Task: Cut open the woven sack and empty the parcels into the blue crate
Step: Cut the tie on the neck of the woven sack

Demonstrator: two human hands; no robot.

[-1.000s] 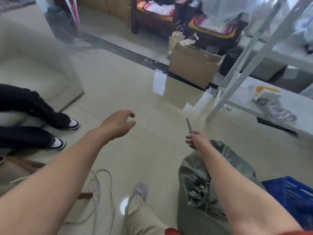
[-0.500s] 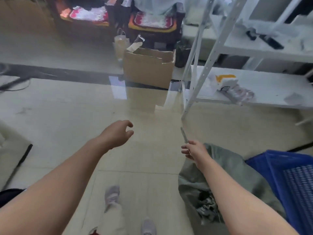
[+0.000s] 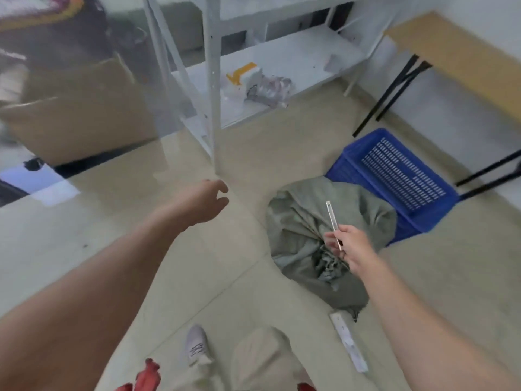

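A grey-green woven sack [image 3: 307, 221] stands on the tiled floor with its gathered, tied mouth facing me. My right hand [image 3: 348, 245] hovers over that mouth and pinches a thin metal blade [image 3: 332, 218] that points up and away. Just behind the sack to the right lies the blue crate [image 3: 394, 176], with no parcels visible inside. My left hand [image 3: 207, 203] is stretched out over bare floor left of the sack, fingers loosely curled and holding nothing.
A white metal shelf rack [image 3: 214, 88] with packets on its lowest shelf stands behind the sack. A cardboard box [image 3: 84, 117] sits at the left. A wooden table with black legs [image 3: 451, 57] is at the right. A white strip [image 3: 348, 341] lies by my leg.
The view has swung right and down, bringing the crate and sack into fuller sight. My right hand with the blade has come down over the sack's mouth. The left hand stays outstretched.
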